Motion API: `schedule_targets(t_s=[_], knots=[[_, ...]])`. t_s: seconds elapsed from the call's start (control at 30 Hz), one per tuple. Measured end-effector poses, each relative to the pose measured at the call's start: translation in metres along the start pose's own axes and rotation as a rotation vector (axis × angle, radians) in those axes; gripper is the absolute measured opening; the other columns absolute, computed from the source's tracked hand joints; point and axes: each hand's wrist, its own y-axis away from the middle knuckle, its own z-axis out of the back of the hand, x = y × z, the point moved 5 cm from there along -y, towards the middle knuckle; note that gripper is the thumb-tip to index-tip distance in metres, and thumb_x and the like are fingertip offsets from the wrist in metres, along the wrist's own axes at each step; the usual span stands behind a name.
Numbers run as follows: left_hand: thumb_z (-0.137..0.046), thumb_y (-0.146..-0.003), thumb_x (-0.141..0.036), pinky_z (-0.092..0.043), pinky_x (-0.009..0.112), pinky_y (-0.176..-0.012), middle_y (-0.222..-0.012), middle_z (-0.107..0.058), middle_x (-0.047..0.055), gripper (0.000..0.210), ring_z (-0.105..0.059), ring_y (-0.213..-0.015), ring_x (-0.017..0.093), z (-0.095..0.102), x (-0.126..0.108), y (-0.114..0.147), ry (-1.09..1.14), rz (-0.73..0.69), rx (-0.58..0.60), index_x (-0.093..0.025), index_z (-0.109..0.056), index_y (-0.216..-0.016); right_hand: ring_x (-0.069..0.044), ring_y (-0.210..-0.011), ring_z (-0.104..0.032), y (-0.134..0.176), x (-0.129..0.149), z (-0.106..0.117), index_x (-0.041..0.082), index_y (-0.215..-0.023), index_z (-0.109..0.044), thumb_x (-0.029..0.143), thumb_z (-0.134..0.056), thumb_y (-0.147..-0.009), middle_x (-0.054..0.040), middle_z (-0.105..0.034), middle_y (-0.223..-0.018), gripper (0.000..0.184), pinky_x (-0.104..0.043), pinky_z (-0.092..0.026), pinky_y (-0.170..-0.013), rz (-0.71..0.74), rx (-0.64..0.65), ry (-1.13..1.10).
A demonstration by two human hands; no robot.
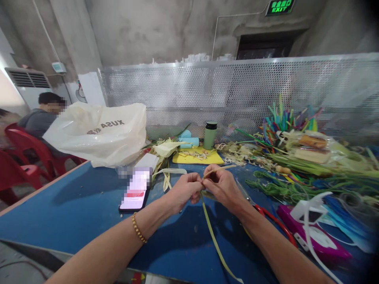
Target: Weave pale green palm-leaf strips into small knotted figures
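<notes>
My left hand point(188, 190) and my right hand point(219, 184) meet above the blue table point(97, 221), both with fingers pinched together. Between them they grip a thin green plant strip point(211, 228), whose long tail hangs down toward the table's front edge. One pale end sticks out past my right hand, to the upper right. The fingers cover the spot where the strip is held. To the left of my left hand lie a phone point(136, 189) with a lit screen and some pale leaf strips point(167, 180).
Behind my hands are a yellow sheet point(195, 156) with scraps and a green bottle point(210, 135). Red-handled scissors point(276, 223), a purple device point(316, 236) and heaps of green strands point(278, 184) crowd the right. A white plastic bag point(100, 132) stands left; a person point(38, 122) sits beyond.
</notes>
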Motion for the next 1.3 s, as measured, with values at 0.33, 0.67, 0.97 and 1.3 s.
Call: schedule_targets(t_s=[0.33,0.67,0.97,1.3], knots=[[-0.050,-0.063,-0.013,-0.028,0.019,-0.034,-0.040,-0.033,-0.010,0.010,-0.026,-0.034,0.006,-0.005,0.003,0.005,0.020,0.049,0.030,-0.020,-0.046,-0.068,-0.009,-0.047,-0.040,0.002,-0.006,0.017,0.018,-0.062,-0.049,0.027,-0.060,-0.070,0.0050,-0.046,-0.052,0.017,-0.022,-0.032,-0.045,-0.208,-0.119,-0.131],[-0.049,-0.061,-0.014,-0.029,0.019,-0.033,-0.039,-0.034,-0.010,0.008,-0.028,-0.031,0.006,0.004,0.009,0.000,-0.090,0.015,-0.006,-0.020,-0.047,-0.066,-0.010,-0.050,-0.049,-0.004,-0.012,0.037,0.017,-0.070,-0.054,0.034,-0.066,-0.071,0.0027,-0.053,-0.054,0.021,-0.024,-0.041,-0.053,-0.151,-0.172,-0.392],[-0.048,-0.064,-0.014,-0.033,0.019,-0.035,-0.041,-0.032,-0.008,0.007,-0.028,-0.035,0.007,0.004,0.011,0.001,-0.109,0.046,0.066,-0.017,-0.054,-0.068,-0.011,-0.051,-0.052,-0.010,-0.009,0.057,0.014,-0.082,-0.060,0.030,-0.062,-0.077,0.0019,-0.055,-0.058,0.017,-0.024,-0.043,-0.053,0.018,-0.253,-0.136],[-0.061,-0.072,-0.031,-0.036,0.020,-0.043,-0.051,-0.049,-0.004,0.020,-0.045,-0.042,0.008,0.006,0.004,-0.001,-0.395,-0.048,-0.068,-0.016,-0.050,-0.064,-0.012,-0.062,-0.056,-0.010,-0.009,0.048,0.017,-0.092,-0.056,0.024,-0.058,-0.076,0.0005,-0.058,-0.072,0.017,-0.025,-0.048,-0.060,0.012,-0.092,-0.104]])
